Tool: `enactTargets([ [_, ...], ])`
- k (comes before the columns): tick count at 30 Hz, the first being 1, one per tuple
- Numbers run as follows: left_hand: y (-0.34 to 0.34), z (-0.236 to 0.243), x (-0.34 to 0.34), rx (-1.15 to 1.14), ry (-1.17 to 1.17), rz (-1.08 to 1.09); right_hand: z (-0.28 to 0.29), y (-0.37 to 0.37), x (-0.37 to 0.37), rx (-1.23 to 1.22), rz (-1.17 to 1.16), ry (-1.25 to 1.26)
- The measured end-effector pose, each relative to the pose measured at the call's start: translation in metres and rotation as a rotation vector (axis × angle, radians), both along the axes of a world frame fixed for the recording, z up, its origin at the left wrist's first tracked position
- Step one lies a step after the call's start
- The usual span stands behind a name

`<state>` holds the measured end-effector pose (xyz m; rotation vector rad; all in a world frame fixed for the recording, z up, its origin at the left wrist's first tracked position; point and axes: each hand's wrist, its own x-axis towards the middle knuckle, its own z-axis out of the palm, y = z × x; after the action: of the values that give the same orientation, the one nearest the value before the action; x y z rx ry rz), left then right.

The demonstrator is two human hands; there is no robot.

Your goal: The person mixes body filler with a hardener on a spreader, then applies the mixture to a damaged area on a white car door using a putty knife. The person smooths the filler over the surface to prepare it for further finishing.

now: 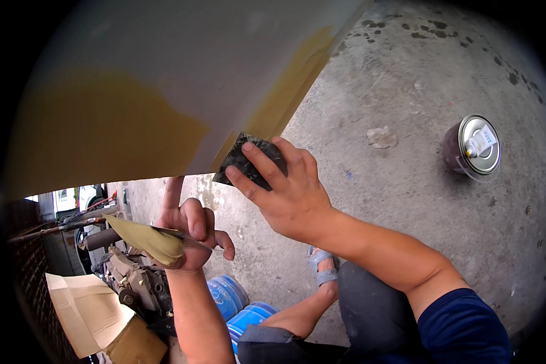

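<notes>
A large grey panel (218,60) fills the upper left, with a broad yellow putty patch (97,130) and a yellow strip along its right edge. At its lower right corner my right hand (300,197) grips a dark mottled putty spreader (247,161), fingers spread over its face, blade against the edge. My left hand (194,227) is below the panel, holding a thin putty plate (121,229) with a smooth yellowish lump of putty (164,247) on it. One left finger reaches up to the panel's lower edge; part of it is hidden there.
On the concrete floor (370,91) at right stands a lidded metal can (454,151) with a white tube (480,142) on top. Blue buckets (227,294) stand beside my legs. An open cardboard box (82,306) and greasy machine parts (130,276) crowd the lower left.
</notes>
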<state>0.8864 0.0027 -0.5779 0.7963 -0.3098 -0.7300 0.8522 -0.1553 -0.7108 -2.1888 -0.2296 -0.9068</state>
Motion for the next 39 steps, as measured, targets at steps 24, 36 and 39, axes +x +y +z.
enactTargets([
  [24,0.009,-0.002,0.002,0.021,0.008,0.011,-0.056,-0.022,0.001,-0.055,0.018,0.003],
  [36,0.008,-0.003,0.002,0.005,-0.020,-0.010,-0.020,-0.026,0.014,-0.090,0.018,-0.046],
  [39,0.010,-0.002,0.002,0.033,-0.030,-0.026,-0.048,-0.018,0.012,-0.080,0.030,-0.056],
])
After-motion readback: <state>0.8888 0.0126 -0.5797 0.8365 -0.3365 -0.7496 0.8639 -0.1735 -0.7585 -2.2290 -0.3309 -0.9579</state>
